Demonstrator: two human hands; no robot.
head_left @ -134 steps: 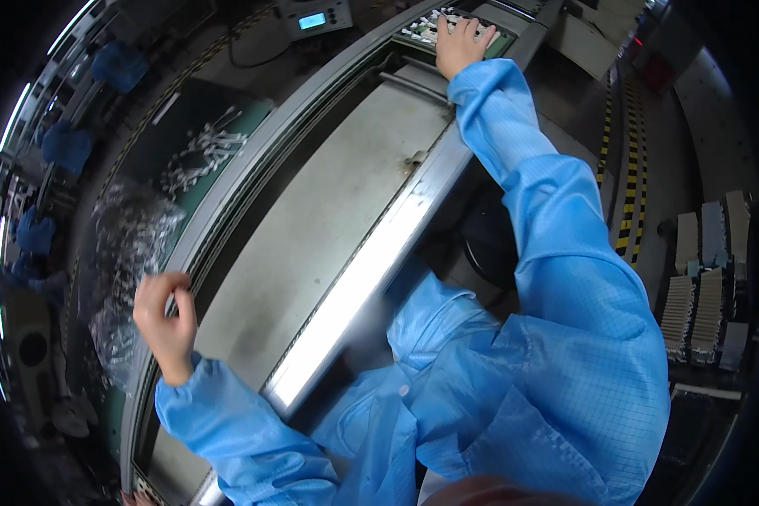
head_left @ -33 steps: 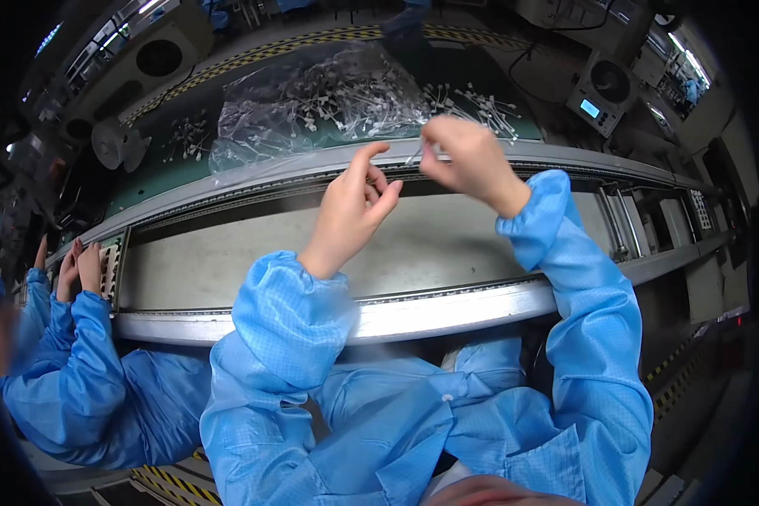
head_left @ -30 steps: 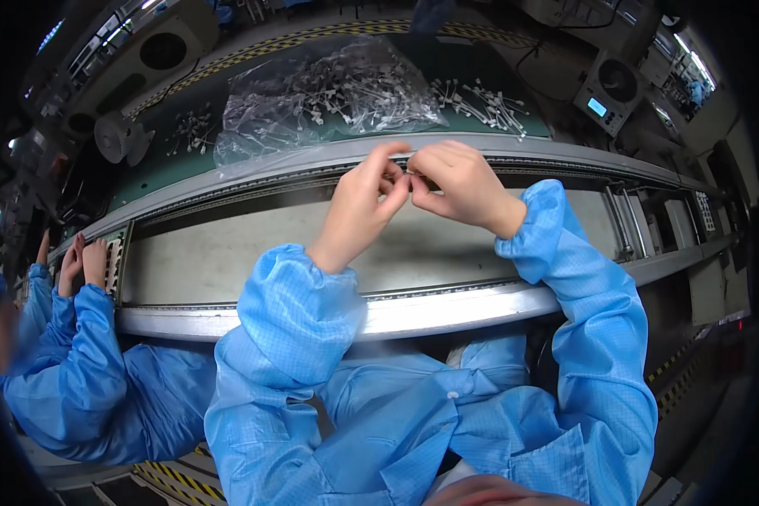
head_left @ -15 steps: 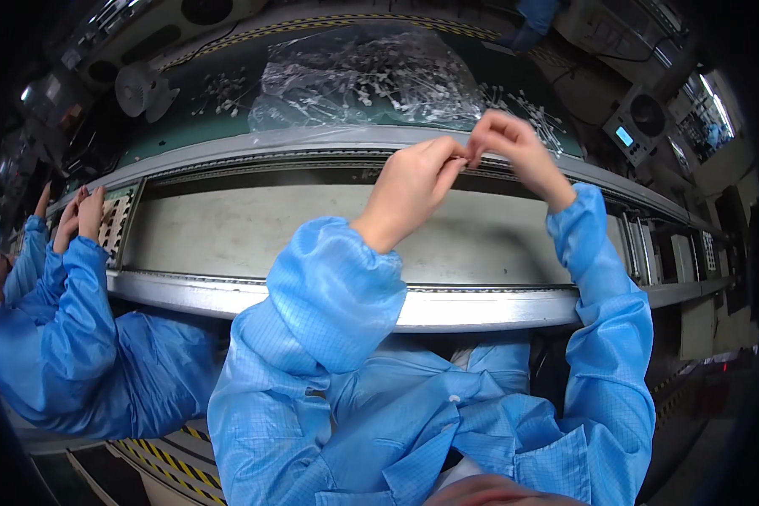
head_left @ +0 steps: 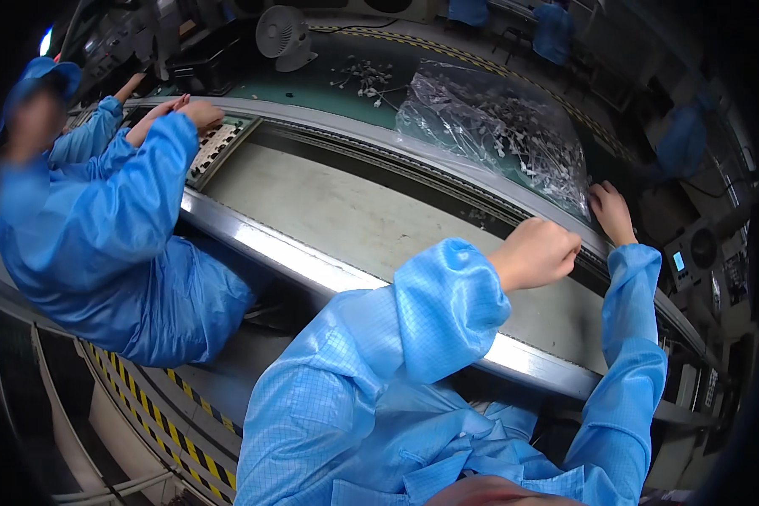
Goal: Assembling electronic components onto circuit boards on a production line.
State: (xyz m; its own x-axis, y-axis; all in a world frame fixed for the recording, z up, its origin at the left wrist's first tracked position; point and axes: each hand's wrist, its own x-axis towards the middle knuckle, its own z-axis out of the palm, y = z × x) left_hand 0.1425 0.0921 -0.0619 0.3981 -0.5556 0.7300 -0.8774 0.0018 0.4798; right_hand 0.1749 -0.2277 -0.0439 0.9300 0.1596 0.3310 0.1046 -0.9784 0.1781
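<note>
My left hand (head_left: 538,255) is closed in a fist above the metal conveyor bed (head_left: 346,207). Whatever its fingers hold, if anything, is hidden. Farther right, my right hand (head_left: 613,212) reaches over the far rail to the right end of a clear plastic bag (head_left: 447,126). Its fingers are bent and look slightly apart, with no held thing visible. Many small white-ended cable pieces (head_left: 523,139) lie in a heap on and around the bag.
Silver rails (head_left: 304,260) border the conveyor. A co-worker in blue (head_left: 118,228) handles a pale slotted board (head_left: 215,152) at the left. Behind the line stand a white fan (head_left: 282,38), loose cable pieces (head_left: 364,78) and a dark bin (head_left: 202,72).
My hands, which were close together over the far rail, have parted. The right has gone to the bag's right end; the left has closed over the conveyor. The view has turned leftward.
</note>
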